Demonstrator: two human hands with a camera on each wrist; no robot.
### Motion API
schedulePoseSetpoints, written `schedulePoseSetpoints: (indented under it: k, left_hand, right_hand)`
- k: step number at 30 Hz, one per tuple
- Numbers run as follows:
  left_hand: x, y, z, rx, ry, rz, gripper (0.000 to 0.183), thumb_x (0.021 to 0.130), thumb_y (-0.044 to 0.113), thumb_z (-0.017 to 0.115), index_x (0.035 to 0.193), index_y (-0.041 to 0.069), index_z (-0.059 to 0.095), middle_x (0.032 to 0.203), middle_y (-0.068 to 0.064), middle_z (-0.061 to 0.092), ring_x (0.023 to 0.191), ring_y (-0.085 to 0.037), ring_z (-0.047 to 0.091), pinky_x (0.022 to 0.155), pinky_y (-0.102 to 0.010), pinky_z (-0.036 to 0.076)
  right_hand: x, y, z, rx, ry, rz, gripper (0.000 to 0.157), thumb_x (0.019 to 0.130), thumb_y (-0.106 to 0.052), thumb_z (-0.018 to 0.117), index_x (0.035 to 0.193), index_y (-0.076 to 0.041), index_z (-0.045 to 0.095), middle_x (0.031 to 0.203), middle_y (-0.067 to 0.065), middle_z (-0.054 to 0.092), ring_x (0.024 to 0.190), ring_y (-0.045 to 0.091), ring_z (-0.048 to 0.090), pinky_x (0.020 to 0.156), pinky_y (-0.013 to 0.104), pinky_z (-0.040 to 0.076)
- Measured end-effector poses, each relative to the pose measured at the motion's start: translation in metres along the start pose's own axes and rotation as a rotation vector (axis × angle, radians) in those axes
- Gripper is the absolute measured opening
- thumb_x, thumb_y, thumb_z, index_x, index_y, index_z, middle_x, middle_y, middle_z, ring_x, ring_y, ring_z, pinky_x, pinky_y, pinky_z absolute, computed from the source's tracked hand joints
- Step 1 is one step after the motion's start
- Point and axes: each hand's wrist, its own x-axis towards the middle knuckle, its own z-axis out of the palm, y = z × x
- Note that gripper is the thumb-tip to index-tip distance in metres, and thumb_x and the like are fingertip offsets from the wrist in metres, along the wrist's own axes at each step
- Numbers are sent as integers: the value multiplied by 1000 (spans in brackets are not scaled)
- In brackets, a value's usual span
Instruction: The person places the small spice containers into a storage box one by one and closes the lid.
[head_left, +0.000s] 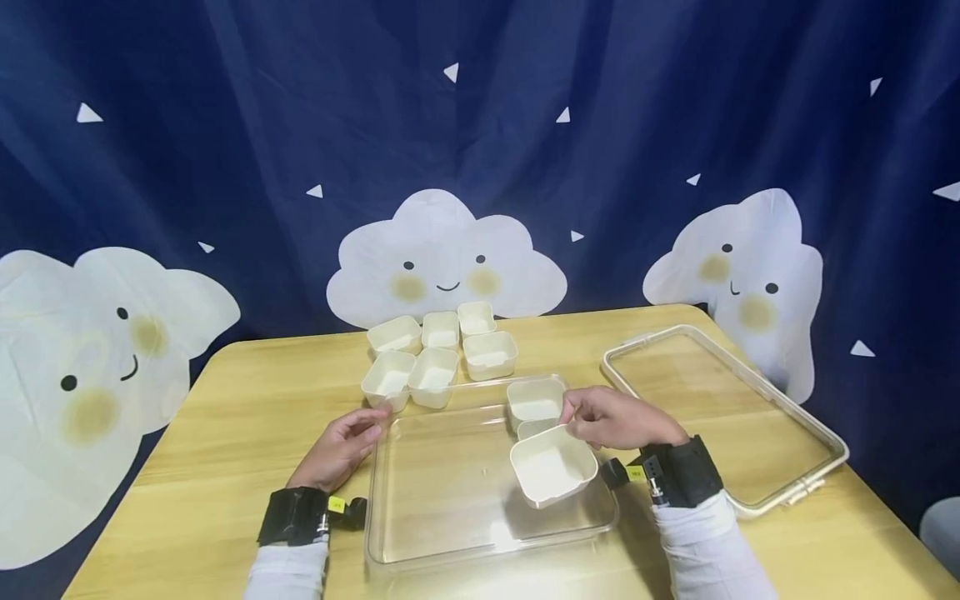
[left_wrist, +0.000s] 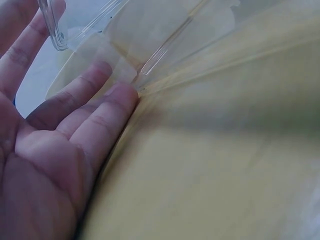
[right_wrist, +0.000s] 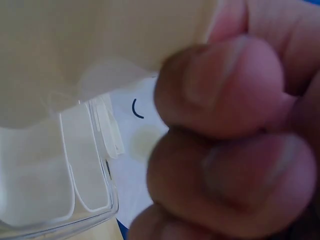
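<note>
My right hand (head_left: 618, 417) pinches the rim of a small cream bin (head_left: 553, 467), held tilted over the right side of a large clear plastic box (head_left: 442, 492). In the right wrist view the curled fingers (right_wrist: 230, 85) grip the bin's wall (right_wrist: 100, 45). Behind it, two more cream bins (head_left: 536, 400) stand inside the box at its far right corner. My left hand (head_left: 345, 448) rests at the box's left side, fingertips by its far left corner. The left wrist view shows those fingers (left_wrist: 107, 120) loosely extended along the clear wall.
Several cream bins (head_left: 433, 377) stand in a group behind the box, on the wooden table (head_left: 225, 433). To the right lies a clear lid with a cream frame (head_left: 780, 400). A dark blue curtain with clouds (head_left: 450, 258) hangs along the table's far edge.
</note>
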Motion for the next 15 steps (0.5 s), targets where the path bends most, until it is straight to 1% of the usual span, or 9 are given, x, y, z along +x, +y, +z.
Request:
schedulePoseSetpoints:
  k: [3, 10, 15]
  left_hand:
    - [1, 1, -1, -1, 0, -3, 36, 97, 4, 57, 128, -12, 50, 129, 6, 56, 118, -9, 50, 93, -20, 45]
    - [1, 3, -2, -21, 13, -17, 34, 96, 3, 57, 127, -11, 51, 128, 7, 56, 118, -10, 51, 94, -22, 45]
    - [1, 2, -2, -14, -1, -16, 35, 97, 3, 56, 129, -10, 50, 129, 7, 56, 120, -10, 49, 93, -20, 45]
  right_hand:
    - [0, -2, -2, 8, -18, 4, 14, 90, 6, 50, 90, -5, 58, 59, -9, 51, 50, 5, 48, 44, 19, 37]
    - [1, -5, -3, 25, -45, 37, 14, 89, 6, 51, 88, -7, 58, 59, -7, 53, 50, 8, 50, 44, 20, 37]
    - [0, -4, -3, 48, -71, 37, 11, 88, 7, 55, 87, -3, 60, 57, -7, 52, 49, 7, 49, 44, 19, 37]
